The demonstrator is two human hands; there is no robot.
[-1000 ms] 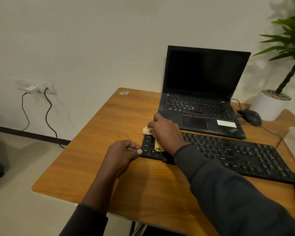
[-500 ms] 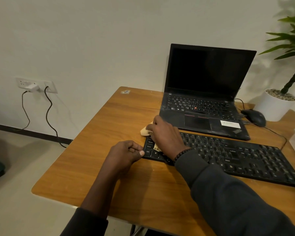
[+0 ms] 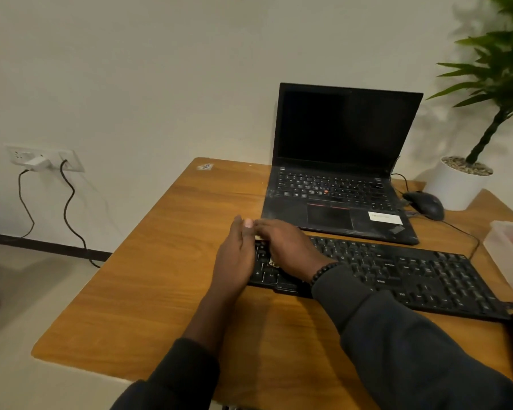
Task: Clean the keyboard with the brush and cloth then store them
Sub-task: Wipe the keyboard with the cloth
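Wooden table [image 3: 148,291] with rounded corners stood against the wall. On it lay a black keyboard [image 3: 397,276] near the front, an open laptop [image 3: 338,208] behind it, a mouse [image 3: 425,204] and white plant pot [image 3: 456,184] at right, translucent container [image 3: 510,250] at the right edge, small sticker [image 3: 205,166] at the far left corner.

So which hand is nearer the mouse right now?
Right. The right hand lies on the keyboard's left end, toward the mouse; the left hand stands beyond that end, farther away.

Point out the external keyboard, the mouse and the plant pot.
external keyboard [image 3: 412,276]: head view, on the keys mid-board.
mouse [image 3: 425,204]: head view, on its domed back.
plant pot [image 3: 456,189]: head view, on its white front wall.
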